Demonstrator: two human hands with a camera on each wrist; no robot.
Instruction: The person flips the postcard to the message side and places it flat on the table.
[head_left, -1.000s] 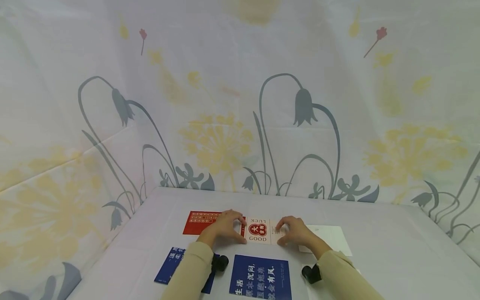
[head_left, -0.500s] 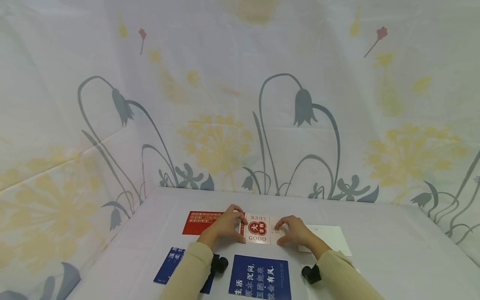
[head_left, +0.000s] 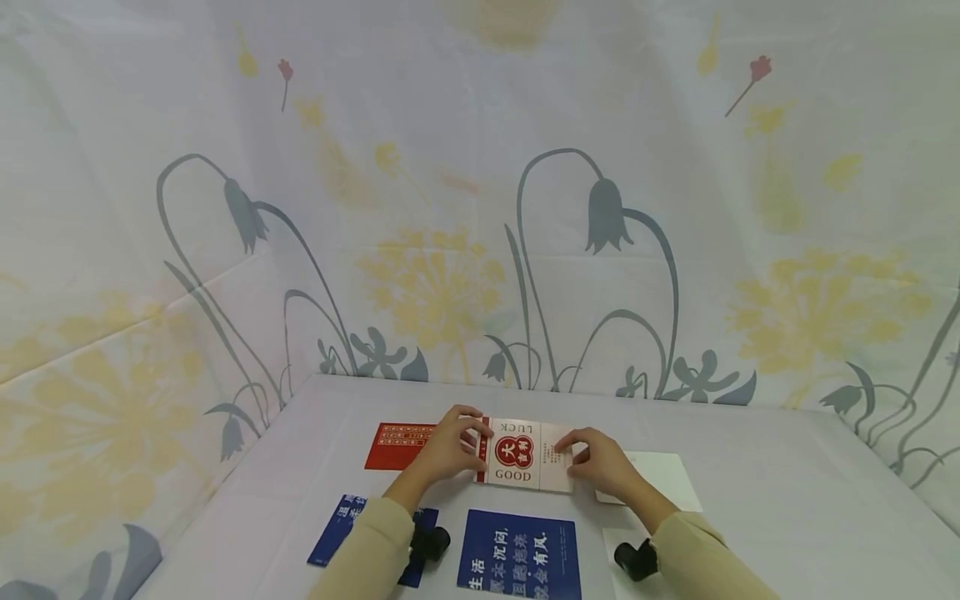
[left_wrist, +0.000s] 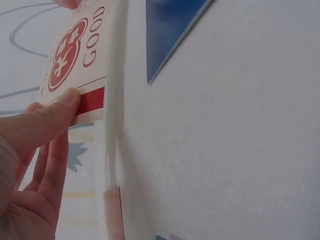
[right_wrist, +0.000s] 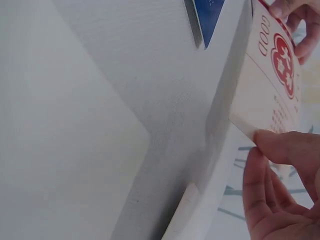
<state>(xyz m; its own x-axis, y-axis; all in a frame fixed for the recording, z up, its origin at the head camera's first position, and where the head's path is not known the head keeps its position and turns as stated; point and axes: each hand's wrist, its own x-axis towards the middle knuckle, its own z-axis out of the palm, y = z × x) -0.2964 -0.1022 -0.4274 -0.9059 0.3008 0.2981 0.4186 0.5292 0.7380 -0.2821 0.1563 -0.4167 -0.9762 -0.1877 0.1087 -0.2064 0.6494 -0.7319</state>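
Observation:
A cream card [head_left: 517, 457] with a red emblem, the words GOOD and LUCK and a red stripe lies level between the two hands, raised a little off the table. My left hand [head_left: 450, 448] pinches its red-striped end; in the left wrist view the thumb [left_wrist: 62, 102] presses on top, with fingers behind the edge. The opposite end is pinched by my right hand [head_left: 603, 463], whose thumb [right_wrist: 272, 145] shows on the card's corner in the right wrist view. Just left of the left hand lies a red card [head_left: 392, 454] with gold print, partly covered by that hand.
Nearer the front lie a blue card [head_left: 521, 554] with white characters and another blue card [head_left: 330, 537] under the left sleeve. A white card [head_left: 663, 479] sits beside the right hand, and a second pale card [head_left: 618, 542] is partly under the right forearm. Floral cloth [head_left: 480, 250] rises behind.
Both hands have closed on the cream card's ends and raised it slightly from the table. It has shifted a little toward the left hand. The other cards stay in place.

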